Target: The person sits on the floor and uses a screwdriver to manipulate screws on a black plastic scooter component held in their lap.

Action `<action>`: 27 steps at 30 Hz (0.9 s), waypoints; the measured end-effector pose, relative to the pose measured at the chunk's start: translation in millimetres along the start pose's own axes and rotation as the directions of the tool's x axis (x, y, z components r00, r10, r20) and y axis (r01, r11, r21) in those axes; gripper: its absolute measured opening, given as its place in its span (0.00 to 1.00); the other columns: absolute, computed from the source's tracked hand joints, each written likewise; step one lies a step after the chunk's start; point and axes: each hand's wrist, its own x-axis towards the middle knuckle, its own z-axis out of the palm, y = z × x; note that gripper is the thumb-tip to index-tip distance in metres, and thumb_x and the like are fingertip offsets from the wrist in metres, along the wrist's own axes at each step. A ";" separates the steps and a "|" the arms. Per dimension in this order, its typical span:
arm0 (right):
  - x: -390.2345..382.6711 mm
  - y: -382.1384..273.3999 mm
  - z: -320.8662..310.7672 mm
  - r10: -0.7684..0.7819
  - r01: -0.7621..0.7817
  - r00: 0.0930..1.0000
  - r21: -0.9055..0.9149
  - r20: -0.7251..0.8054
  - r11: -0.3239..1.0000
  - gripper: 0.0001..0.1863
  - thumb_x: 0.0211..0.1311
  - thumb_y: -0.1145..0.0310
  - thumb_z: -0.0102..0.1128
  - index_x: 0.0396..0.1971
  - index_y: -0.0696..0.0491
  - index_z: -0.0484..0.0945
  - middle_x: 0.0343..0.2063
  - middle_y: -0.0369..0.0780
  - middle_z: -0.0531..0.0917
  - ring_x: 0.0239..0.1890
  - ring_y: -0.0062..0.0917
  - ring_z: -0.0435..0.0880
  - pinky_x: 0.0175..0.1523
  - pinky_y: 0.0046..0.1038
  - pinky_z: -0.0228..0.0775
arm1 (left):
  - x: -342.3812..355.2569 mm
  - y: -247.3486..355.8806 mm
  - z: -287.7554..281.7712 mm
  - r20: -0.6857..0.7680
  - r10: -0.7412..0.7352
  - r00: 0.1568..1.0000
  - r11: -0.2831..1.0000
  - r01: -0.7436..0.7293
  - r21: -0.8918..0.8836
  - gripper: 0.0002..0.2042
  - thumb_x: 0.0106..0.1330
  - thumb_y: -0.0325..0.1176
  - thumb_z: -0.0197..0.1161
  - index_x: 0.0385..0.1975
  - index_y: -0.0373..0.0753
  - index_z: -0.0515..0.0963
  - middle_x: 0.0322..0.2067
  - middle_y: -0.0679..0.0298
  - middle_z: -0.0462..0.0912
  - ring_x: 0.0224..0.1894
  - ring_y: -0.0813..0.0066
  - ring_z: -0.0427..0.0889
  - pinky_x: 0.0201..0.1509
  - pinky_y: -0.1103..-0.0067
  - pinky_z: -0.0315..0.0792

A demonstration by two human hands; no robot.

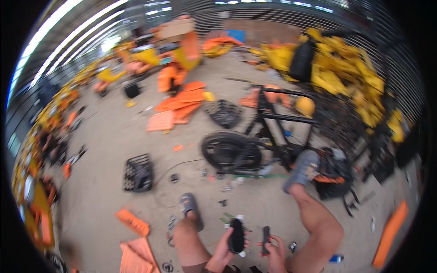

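Observation:
Low in the middle of the head view, my left hand [223,248] is closed around a black oblong piece with rounded ends [236,236]. To its right, my right hand [275,250] grips a slim dark bar-shaped piece [266,236], held upright; blur hides its exact kind. The two pieces are apart. Ahead of my hands a black bicycle frame [284,117] lies on its side with one wheel [231,152] attached. My right foot, in a grey clog [304,169], is against or just beside the frame; I cannot tell which.
A black basket [139,174] stands left, another [223,113] behind the wheel. A black bag [334,175] sits by my right foot. Orange panels [180,107] and small parts litter the concrete floor. Yellow pieces [337,68] are heaped back right; more line the left.

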 end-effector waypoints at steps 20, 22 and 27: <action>-11.8 10.0 3.3 0.001 -0.011 0.991 0.078 0.136 0.997 0.20 0.66 0.65 0.55 0.55 0.58 0.73 0.34 0.37 0.80 0.27 0.19 0.76 0.33 0.20 0.70 | 19.7 -10.2 -21.1 0.209 -0.050 0.977 0.998 0.042 0.040 0.26 0.74 0.49 0.48 0.57 0.30 0.69 0.48 0.56 0.81 0.45 0.67 0.83 0.52 0.71 0.77; -12.1 15.1 -2.9 -0.033 0.023 0.993 0.092 0.110 0.996 0.19 0.66 0.64 0.54 0.53 0.58 0.73 0.34 0.39 0.79 0.30 0.22 0.76 0.35 0.23 0.69 | 16.1 -14.9 -5.4 0.086 0.076 0.993 0.994 -0.083 0.073 0.24 0.73 0.47 0.52 0.56 0.31 0.71 0.47 0.58 0.81 0.44 0.70 0.82 0.48 0.75 0.78; -36.5 -9.5 2.4 -0.029 0.031 0.992 -0.014 0.124 0.999 0.18 0.66 0.63 0.55 0.50 0.57 0.72 0.36 0.42 0.77 0.35 0.27 0.75 0.39 0.27 0.69 | 6.2 -18.0 -1.6 0.056 0.184 0.981 0.983 -0.184 -0.008 0.26 0.71 0.51 0.55 0.58 0.37 0.67 0.47 0.60 0.79 0.43 0.71 0.82 0.44 0.76 0.80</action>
